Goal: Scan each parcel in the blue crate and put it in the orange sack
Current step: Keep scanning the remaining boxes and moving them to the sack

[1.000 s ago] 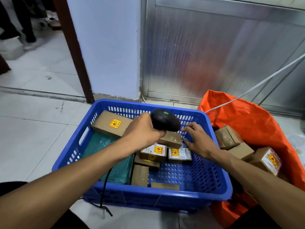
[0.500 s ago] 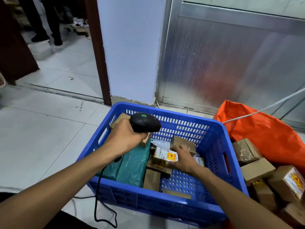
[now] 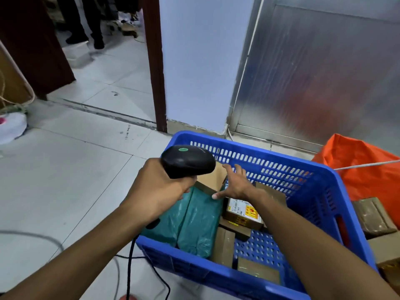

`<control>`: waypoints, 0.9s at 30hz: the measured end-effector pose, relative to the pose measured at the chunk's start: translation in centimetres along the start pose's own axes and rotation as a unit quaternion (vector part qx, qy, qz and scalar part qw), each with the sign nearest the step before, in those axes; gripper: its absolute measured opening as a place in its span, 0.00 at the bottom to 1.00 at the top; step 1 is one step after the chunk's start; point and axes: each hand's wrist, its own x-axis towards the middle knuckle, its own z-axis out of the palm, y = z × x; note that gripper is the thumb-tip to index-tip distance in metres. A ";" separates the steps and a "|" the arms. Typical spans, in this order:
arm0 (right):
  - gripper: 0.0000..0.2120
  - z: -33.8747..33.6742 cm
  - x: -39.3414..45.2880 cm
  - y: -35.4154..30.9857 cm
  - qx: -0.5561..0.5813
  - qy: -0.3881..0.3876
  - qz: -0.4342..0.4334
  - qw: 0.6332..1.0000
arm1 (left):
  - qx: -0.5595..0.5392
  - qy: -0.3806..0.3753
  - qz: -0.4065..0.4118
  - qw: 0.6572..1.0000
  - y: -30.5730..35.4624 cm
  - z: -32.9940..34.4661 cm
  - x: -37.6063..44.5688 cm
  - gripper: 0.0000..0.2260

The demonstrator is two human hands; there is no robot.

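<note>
The blue crate stands on the tiled floor and holds several brown boxes and two green mailer bags. My left hand grips a black barcode scanner over the crate's far left corner. My right hand lies with straight, spread fingers against the right end of a plain brown box that rests on the green bags; the thumb touches its near corner. A box with a red-and-yellow label lies under my right forearm. The orange sack stands to the right with brown parcels in it.
The scanner's black cable trails over the floor by the crate's left side. A white cord crosses the sack. A blue-white wall and a metal door stand right behind the crate. A person's legs show through the doorway; a white bag lies far left.
My right hand left the labelled box in the crate's middle and moved up-left to the plain brown box. The scanner stays in my left hand; the camera has turned left.
</note>
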 end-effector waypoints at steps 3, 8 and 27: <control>0.65 1.0 1.9 -0.7 -0.012 -0.012 -0.002 1.000 | -0.003 0.003 0.003 1.000 0.3 0.0 0.4 0.05; 0.64 2.5 4.3 -0.7 -0.043 0.007 -0.027 0.999 | 0.004 0.000 -0.011 1.000 0.4 0.6 1.2 0.06; 0.46 -4.4 -13.3 5.8 0.118 0.045 0.023 0.992 | 0.043 -0.029 0.023 0.998 0.9 2.9 -2.7 0.06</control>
